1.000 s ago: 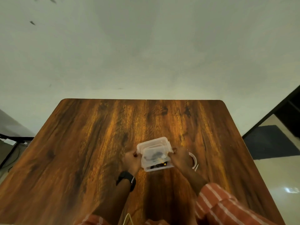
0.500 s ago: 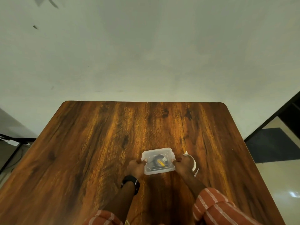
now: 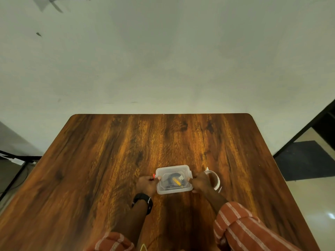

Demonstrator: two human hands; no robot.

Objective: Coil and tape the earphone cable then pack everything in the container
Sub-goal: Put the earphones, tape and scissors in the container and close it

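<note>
With the one lidded container (image 3: pixel 173 179) sitting on the desk (image 3: pixel 112 160) near its near edge, the left hand (image 3: pixel 147 183) and right hand (image 3: pixel 200 182) each grip a short end, so both latches should be pressed down evenly; one tape roll (image 3: pixel 214 179) stays outside.

Dark wooden table (image 3: pixel 108 169); clear lidded container (image 3: pixel 174 179) near front edge, white tape roll (image 3: pixel 214 179) just right.
</note>
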